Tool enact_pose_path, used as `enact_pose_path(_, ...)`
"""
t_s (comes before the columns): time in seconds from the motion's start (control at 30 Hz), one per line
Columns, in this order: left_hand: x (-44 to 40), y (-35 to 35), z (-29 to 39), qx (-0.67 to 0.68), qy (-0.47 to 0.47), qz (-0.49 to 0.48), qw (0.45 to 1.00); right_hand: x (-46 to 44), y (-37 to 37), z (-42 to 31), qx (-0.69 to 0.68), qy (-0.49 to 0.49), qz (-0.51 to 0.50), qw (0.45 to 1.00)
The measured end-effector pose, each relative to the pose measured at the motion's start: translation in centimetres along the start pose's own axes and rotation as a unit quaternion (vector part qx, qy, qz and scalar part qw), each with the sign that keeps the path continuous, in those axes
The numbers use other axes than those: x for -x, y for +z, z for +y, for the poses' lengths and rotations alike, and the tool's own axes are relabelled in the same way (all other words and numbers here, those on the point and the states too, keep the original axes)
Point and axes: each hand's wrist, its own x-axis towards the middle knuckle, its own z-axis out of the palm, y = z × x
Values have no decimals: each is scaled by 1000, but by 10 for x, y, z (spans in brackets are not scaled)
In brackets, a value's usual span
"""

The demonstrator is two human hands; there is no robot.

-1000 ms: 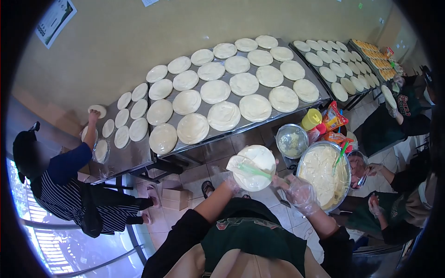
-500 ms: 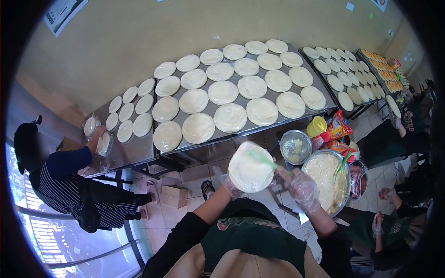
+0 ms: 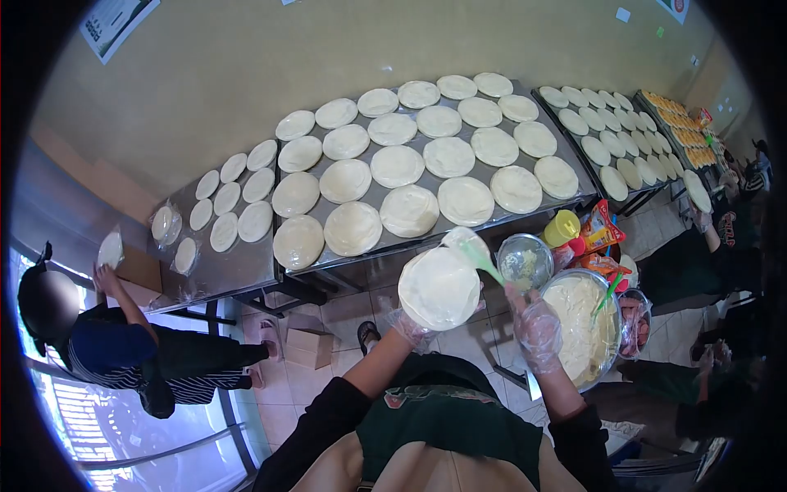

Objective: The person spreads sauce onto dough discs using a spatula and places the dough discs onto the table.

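My left hand [image 3: 412, 330], in a clear plastic glove, holds a round flat dough disc [image 3: 438, 293] from below, its top coated with a pale spread. In my right hand [image 3: 538, 332], also gloved, is a green spatula [image 3: 487, 264]. Its blade, smeared with the pale spread, is at the disc's far right edge; whether it touches the disc I cannot tell. Beside my right hand stands a large bowl of creamy spread [image 3: 580, 336] with a bright green utensil [image 3: 608, 293] in it. A smaller metal bowl [image 3: 525, 261] with some pale residue sits just beyond.
Ahead, a metal table [image 3: 328, 261] carries rows of pale discs [image 3: 397, 166]. More discs lie on tables left and right. A yellow cup [image 3: 561, 229] and orange packets [image 3: 601, 225] stand behind the bowls. One person [image 3: 115, 344] works at left, others at right.
The spatula has gone from over the disc to its far right edge. The disc has shifted slightly left. The person at left has moved a wrapped disc off the table toward a box.
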Motion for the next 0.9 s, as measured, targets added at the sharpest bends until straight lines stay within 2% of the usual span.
enact_pose_path(0.03, -2, -3, 0, 265, -21, 18, 964, -1, 2, 2, -11, 12, 15, 1000)
enact_pose_path(0.07, -3, -13, -5, 265, -19, 18, 964, 1, 1, -1, -12, 10, 14, 1000)
enact_pose_path(0.13, -2, -38, -15, 421, 77, -22, 904, 8, -1, -13, -91, 51, 23, 994)
enact_pose_path(0.17, 1, -42, -15, 420, 80, -20, 904, 17, 1, -19, -93, 48, 23, 994)
enact_pose_path(0.23, 7, -22, 9, 309, 102, -12, 945, 32, 4, -28, -111, -50, -23, 992)
enact_pose_path(0.27, 10, -10, 19, 309, 101, -12, 946, 31, 6, -29, -111, -49, -22, 992)
enact_pose_path(0.3, 13, 1, 27, 149, 145, -2, 978, 29, 9, -30, -100, -41, 5, 994)
enact_pose_path(0.33, 15, 5, 32, -15, 185, 8, 983, 25, 14, -29, -89, -35, 32, 995)
enact_pose_path(0.37, 19, -3, 33, -15, 186, 9, 982, 19, 17, -24, -120, -40, 50, 991)
enact_pose_path(0.43, 29, -27, 33, 202, 94, 54, 973, 8, 30, -20, -128, -31, 76, 988)
enact_pose_path(0.47, 31, -36, 35, 202, 97, 53, 973, 0, 33, -19, -134, -23, 102, 985)
enact_pose_path(0.53, 37, -47, 43, 230, 101, -14, 968, -11, 24, -27, -158, -26, 110, 981)
enact_pose_path(0.57, 39, -52, 45, 230, 108, -13, 967, -13, 21, -33, -162, -32, 108, 980)
enact_pose_path(0.63, 42, -63, 45, 7, 150, 30, 988, -13, 22, -41, -166, -42, 105, 980)
enact_pose_path(0.7, 43, -70, 50, -2, 148, 45, 988, -14, 28, -47, -142, -117, 40, 982)
enact_pose_path(0.77, 45, -74, 57, -12, 146, 59, 987, -27, 38, -47, -125, -112, 59, 984)
enact_pose_path(0.8, 46, -67, 67, 177, 102, -10, 979, -36, 41, -47, -109, -102, 78, 986)
enact_pose_path(0.83, 48, -61, 76, 357, 54, -79, 929, -47, 38, -52, -107, -85, 106, 985)
enact_pose_path(0.9, 51, -48, 94, 344, 49, -73, 935, -61, 22, -64, -135, -63, 96, 984)
